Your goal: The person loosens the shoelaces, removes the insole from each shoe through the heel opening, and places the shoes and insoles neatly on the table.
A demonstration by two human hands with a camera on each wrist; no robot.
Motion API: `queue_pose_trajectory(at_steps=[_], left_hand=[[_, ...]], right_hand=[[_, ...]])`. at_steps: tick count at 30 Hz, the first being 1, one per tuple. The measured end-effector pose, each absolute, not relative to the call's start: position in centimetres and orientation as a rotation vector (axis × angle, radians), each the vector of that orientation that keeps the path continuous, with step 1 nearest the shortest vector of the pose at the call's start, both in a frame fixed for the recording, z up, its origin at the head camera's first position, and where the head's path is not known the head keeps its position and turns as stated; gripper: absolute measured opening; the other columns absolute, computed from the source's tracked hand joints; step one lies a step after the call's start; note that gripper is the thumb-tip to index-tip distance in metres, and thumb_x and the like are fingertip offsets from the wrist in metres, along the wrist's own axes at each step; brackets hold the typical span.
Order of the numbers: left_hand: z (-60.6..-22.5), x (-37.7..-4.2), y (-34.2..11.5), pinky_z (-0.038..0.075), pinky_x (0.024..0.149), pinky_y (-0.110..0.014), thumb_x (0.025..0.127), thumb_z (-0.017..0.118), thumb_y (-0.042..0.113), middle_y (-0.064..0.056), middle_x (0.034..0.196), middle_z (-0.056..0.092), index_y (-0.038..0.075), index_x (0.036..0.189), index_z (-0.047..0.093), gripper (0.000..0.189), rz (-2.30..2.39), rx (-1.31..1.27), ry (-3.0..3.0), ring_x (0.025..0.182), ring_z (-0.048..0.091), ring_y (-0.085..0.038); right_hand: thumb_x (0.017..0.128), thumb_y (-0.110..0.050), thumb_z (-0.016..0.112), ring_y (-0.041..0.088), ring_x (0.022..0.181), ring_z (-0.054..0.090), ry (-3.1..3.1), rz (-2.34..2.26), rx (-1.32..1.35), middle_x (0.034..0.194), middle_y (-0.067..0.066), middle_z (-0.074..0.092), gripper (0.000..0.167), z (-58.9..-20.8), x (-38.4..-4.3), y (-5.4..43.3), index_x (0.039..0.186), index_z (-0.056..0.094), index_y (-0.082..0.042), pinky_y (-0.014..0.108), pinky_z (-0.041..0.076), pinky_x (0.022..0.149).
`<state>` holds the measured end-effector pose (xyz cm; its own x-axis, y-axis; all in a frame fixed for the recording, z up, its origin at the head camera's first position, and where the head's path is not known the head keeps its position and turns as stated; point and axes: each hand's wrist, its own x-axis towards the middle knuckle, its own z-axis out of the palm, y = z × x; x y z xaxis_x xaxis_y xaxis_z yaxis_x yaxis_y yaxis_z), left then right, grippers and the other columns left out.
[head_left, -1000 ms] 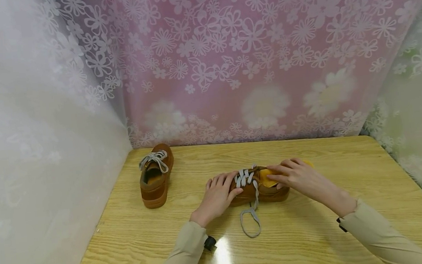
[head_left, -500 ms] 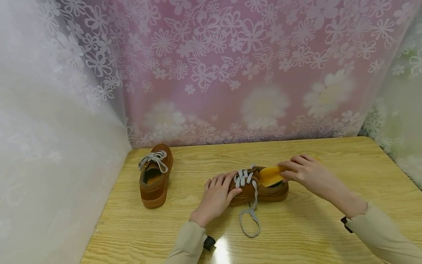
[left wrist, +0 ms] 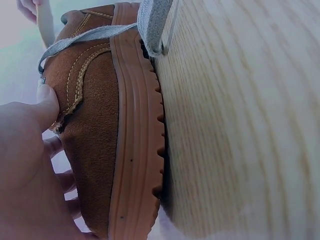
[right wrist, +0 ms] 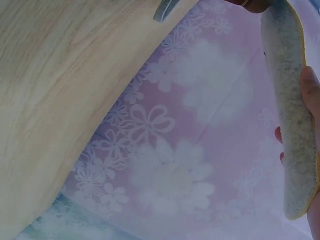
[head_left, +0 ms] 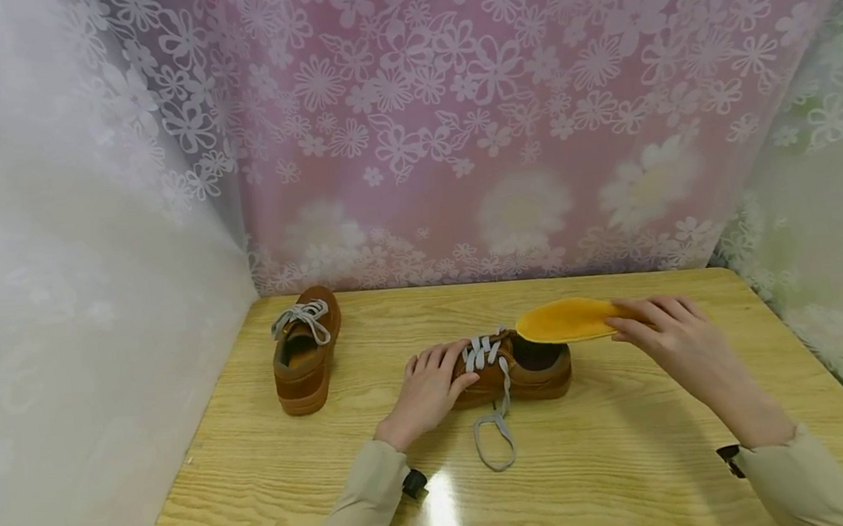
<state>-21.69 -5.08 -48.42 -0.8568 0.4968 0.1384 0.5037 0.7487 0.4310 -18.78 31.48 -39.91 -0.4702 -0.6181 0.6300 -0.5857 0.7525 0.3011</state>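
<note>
A brown suede shoe point(head_left: 545, 383) with a loose grey shoelace point(head_left: 495, 449) lies sideways on the table, its toe to the left. My left hand point(head_left: 424, 394) holds the toe; in the left wrist view the thumb lies on the upper of the shoe point(left wrist: 92, 145), with the fingers round the far side. Above the heel, my right hand point(head_left: 680, 341) pinches a yellow insole point(head_left: 565, 321) between thumb and fingers. The insole is apart from the dark shoe opening, apart from its tip near the tongue. Its pale underside shows on the insole point(right wrist: 287, 115) in the right wrist view.
A second brown shoe point(head_left: 302, 382), its grey lace tied in a bow, stands at the table's back left. The wooden table point(head_left: 261, 494) meets a pink flowered curtain point(head_left: 410, 130) behind, with pale sheets on both sides.
My right hand has drawn the yellow insole up and out of the shoe, moving right. The left hand has stayed on the toe.
</note>
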Motion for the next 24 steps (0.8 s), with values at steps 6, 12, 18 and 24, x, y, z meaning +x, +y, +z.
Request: queue_pose_trajectory(at_steps=[6, 12, 18, 24], left_hand=[[-48.4, -21.7, -5.2, 0.028, 0.116, -0.061, 0.106, 0.039, 0.052, -0.007, 0.153, 0.042, 0.025, 0.159, 0.031, 0.060, -0.728, -0.838, -2.915, 0.144, 0.037, -0.031], [-48.6, -21.7, -5.2, 0.028, 0.115, -0.062, 0.106, 0.038, 0.052, -0.008, 0.153, 0.042, 0.024, 0.159, 0.032, 0.060, -0.756, -0.847, -2.898, 0.143, 0.037, -0.032], [-48.6, -21.7, -5.1, 0.027, 0.116, -0.061, 0.106, 0.037, 0.053, -0.007, 0.154, 0.041, 0.025, 0.159, 0.031, 0.060, -0.764, -0.845, -2.910, 0.144, 0.036, -0.032], [-48.2, -21.6, -5.2, 0.027, 0.116, -0.061, 0.106, 0.038, 0.052, -0.007, 0.155, 0.041, 0.026, 0.159, 0.031, 0.060, -0.761, -0.837, -2.926, 0.145, 0.036, -0.031]], right_hand=[[0.113, -0.040, 0.027, 0.042, 0.089, 0.061, -2.189, -0.084, 0.729, 0.118, 0.018, 0.068, 0.060, -41.4, -19.3, 31.6, 0.116, 0.074, -0.003, 0.053, 0.051, 0.072], [0.113, -0.037, 0.021, 0.049, 0.081, 0.058, -2.251, -0.024, 0.505, 0.115, 0.026, 0.065, 0.065, -43.9, -20.0, 31.8, 0.117, 0.073, 0.003, 0.057, 0.048, 0.055], [0.099, -0.010, 0.064, 0.054, 0.076, 0.056, -2.476, -0.038, 0.286, 0.108, 0.037, 0.061, 0.023, -46.0, -19.4, 31.8, 0.108, 0.071, 0.010, 0.060, 0.048, 0.051], [0.093, -0.009, 0.072, 0.050, 0.073, 0.057, -2.935, 0.005, 0.225, 0.099, 0.039, 0.057, 0.031, -47.4, -18.7, 31.4, 0.114, 0.064, 0.011, 0.059, 0.052, 0.053]])
